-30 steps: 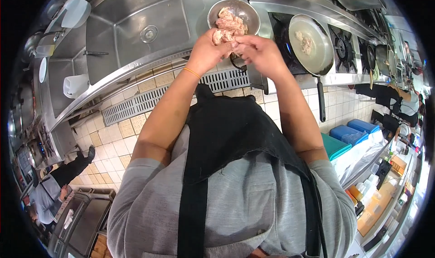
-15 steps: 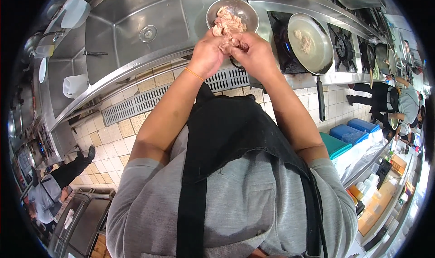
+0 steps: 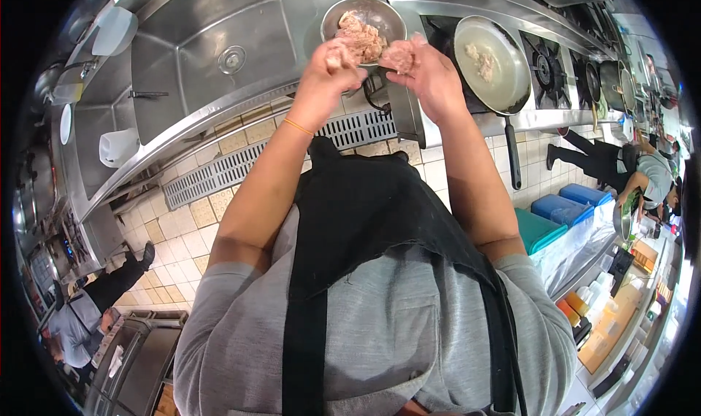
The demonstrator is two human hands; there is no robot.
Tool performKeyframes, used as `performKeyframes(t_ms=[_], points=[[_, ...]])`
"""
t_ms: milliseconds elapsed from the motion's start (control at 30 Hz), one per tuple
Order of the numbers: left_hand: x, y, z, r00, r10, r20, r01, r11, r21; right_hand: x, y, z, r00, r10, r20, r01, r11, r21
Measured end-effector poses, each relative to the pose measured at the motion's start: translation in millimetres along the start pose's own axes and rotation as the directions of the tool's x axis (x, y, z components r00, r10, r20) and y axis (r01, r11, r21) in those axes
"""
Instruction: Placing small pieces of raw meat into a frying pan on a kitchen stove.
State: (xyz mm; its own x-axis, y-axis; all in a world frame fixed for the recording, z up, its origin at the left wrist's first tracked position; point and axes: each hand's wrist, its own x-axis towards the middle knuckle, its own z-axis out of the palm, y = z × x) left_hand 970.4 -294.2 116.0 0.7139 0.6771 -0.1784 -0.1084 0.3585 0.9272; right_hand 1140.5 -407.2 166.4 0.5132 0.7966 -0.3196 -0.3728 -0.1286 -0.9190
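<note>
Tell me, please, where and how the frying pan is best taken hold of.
Probably by its long black handle, from the near side, wrapping the right hand around it once the meat it holds is put down. The handle juts past the edge of the stove, clear of the round frying pan.

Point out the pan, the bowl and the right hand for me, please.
Pan (image 3: 510, 107): head view, lower inner wall.
Bowl (image 3: 393, 26): head view, right inner wall.
Right hand (image 3: 437, 82): head view, middle of the hand.
</note>
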Motion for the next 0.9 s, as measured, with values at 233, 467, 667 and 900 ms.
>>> performKeyframes(t_ms=[233,467,667,900], points=[[6.5,-11.2,31.0,0.868,0.492,0.06,-0.46,0.754,0.468,-18.9,13.3,1.8,0.993,-0.09,0.082,0.082,0.992,0.099],[-4.8,6.4,38.4,0.884,0.444,0.143,-0.438,0.682,0.586,-38.0,1.9,-8.6,1.0,0.01,0.005,-0.008,0.97,-0.242],[-5.1,-0.5,58.2,0.949,0.289,0.123,-0.314,0.871,0.378,-45.3,8.2,-33.1,0.996,-0.072,-0.05,0.059,0.973,-0.221],[-11.4,-15.7,62.9,0.999,0.052,-0.008,-0.052,0.998,0.023,-54.6,-33.6,-140.8,0.858,-0.488,-0.162,0.228,0.643,-0.731]])
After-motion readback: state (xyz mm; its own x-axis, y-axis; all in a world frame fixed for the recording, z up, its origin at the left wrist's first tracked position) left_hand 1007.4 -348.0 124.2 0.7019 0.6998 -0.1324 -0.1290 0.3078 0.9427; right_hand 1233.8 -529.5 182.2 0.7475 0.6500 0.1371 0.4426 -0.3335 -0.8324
